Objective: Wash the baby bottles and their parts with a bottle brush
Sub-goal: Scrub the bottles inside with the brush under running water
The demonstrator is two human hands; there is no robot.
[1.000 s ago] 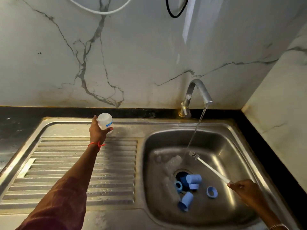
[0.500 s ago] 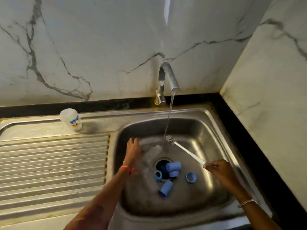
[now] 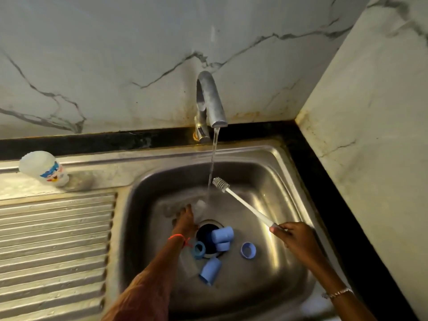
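My left hand [image 3: 185, 222] reaches into the steel sink [image 3: 273, 158] and grips a clear baby bottle [image 3: 199, 206] lying on the basin floor just under the running water. My right hand [image 3: 295, 238] pinches the end of a white bottle brush [image 3: 245, 205], whose bristle head hangs beside the stream. Blue caps [image 3: 222, 235] [image 3: 209, 271] and blue rings [image 3: 248, 250] [image 3: 198, 249] lie around the drain. Another clear bottle [image 3: 44, 169] stands upside down on the back of the draining board. A second clear piece [image 3: 188, 266] lies dimly beside my left forearm.
The tap [image 3: 210, 100] at the back runs water into the basin. The ribbed draining board [image 3: 55, 239] lies to the left. Marble walls close off the back and the right side, and a black counter strip [image 3: 324, 181] borders the sink.
My left hand left the washed bottle on the draining board, swung right into the basin and closed on the clear bottle there. The brush stayed in my right hand near the stream.
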